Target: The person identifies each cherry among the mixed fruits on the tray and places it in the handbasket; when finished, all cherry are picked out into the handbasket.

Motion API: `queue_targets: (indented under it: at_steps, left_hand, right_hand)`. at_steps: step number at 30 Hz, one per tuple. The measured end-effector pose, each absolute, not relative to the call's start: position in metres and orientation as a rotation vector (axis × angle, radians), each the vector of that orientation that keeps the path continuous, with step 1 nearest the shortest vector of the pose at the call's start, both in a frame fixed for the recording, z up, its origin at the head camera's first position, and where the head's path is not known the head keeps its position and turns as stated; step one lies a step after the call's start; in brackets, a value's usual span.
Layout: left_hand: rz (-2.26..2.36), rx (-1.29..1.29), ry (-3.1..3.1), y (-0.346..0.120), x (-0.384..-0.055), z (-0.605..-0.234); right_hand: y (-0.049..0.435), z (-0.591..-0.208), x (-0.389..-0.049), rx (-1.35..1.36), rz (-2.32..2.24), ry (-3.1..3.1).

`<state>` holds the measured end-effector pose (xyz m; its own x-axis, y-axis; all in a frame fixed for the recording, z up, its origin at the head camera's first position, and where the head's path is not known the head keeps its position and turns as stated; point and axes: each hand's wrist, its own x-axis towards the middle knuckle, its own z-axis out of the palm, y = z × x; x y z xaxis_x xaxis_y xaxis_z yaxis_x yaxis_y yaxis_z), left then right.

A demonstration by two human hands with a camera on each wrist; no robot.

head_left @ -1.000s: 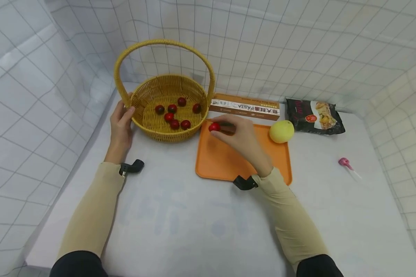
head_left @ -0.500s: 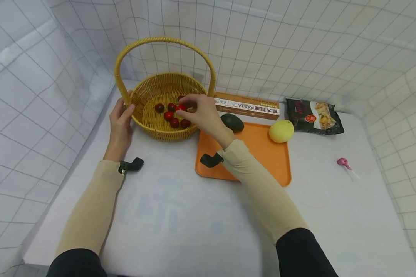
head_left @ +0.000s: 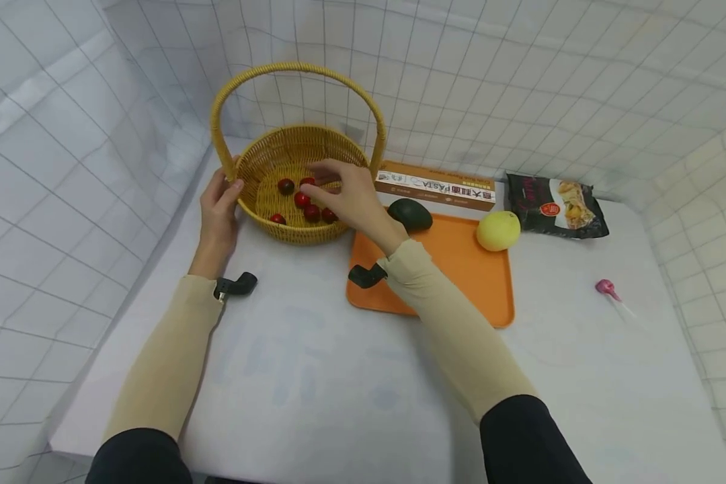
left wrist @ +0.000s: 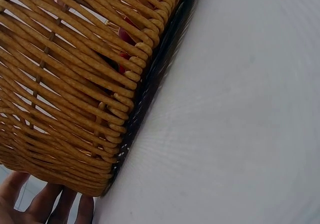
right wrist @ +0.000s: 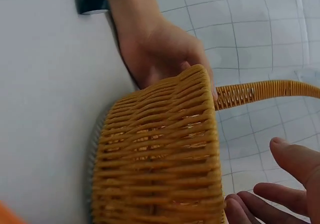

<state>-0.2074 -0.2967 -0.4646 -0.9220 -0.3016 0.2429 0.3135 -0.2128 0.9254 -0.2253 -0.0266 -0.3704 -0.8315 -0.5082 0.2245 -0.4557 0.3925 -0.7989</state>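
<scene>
A yellow wicker basket (head_left: 299,234) with a tall arched handle stands at the back left, several small round red fruits (head_left: 302,200) lying in it. At its left side my left hand (head_left: 218,212) grips the rim, thumb above and fingers outside; in the left wrist view those fingers (left wrist: 45,204) show past the woven wall. My right hand (head_left: 353,191) is over the basket's right part, hiding some of the inside. Seen in the right wrist view, the thumb (right wrist: 295,159) and fingers are spread apart with nothing between them.
Right of the basket is an orange tray (head_left: 460,269) with a dark green avocado (head_left: 410,214) and a round yellow fruit (head_left: 498,231). Behind it lies a pasta box (head_left: 435,186). A black food bag (head_left: 556,206) and a pink lollipop (head_left: 607,288) lie farther right.
My right hand has moved left from above the tray into the basket and let go of a red fruit. One fruit now lies at the basket's front left. The left hand keeps its grip.
</scene>
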Motion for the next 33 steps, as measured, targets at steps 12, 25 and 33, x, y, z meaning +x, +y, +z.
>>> queue_targets:
  at_steps: [12, 25, 33]
  left_hand:
    - [-2.213, 0.007, -1.651, -0.301, -0.208, -0.464]
    - [-2.215, -0.025, -1.647, -0.292, -0.212, -0.465]
    - [-2.231, 0.003, -1.637, -0.294, -0.209, -0.465]
  right_hand:
    - [0.037, -0.377, -0.191, -1.047, -1.445, 2.669]
    - [0.121, -0.404, -0.158, -0.923, -1.479, 2.656]
    - [0.17, -0.413, -0.144, -0.853, -1.433, 2.831]
